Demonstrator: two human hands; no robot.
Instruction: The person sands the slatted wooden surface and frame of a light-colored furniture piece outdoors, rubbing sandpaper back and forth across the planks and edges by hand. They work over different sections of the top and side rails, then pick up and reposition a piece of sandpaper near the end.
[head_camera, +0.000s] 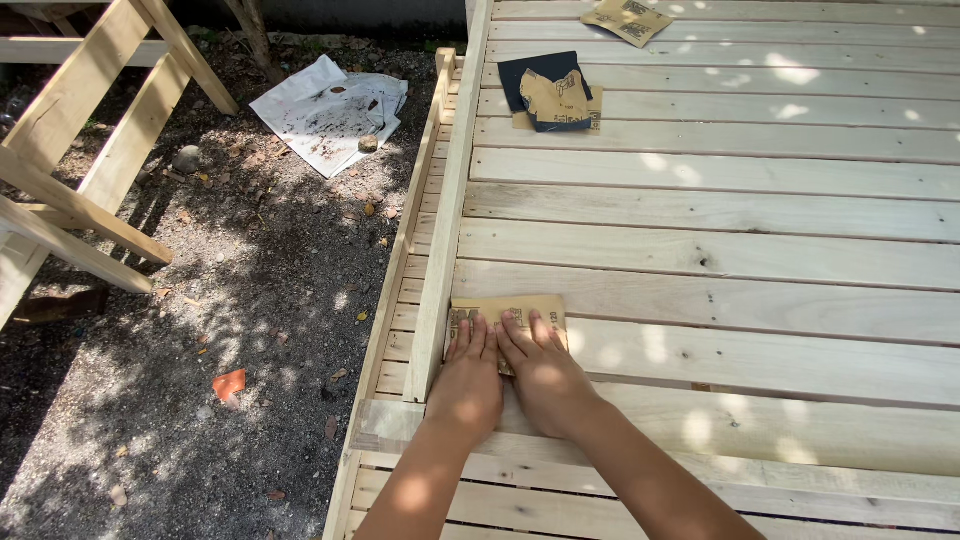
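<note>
Hands are pressing flat: left hand (468, 385) and right hand (545, 380), fingers spread open, are holding a sandpaper sheet (505, 318) against the slatted wooden platform (720, 260), near its left edge beside the upright rail (448, 215); sanding appears underway.

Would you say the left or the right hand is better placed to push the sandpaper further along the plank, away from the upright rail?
Probably the right hand. It lies on the sandpaper on the open plank side, while the left hand sits against the upright rail.
</note>
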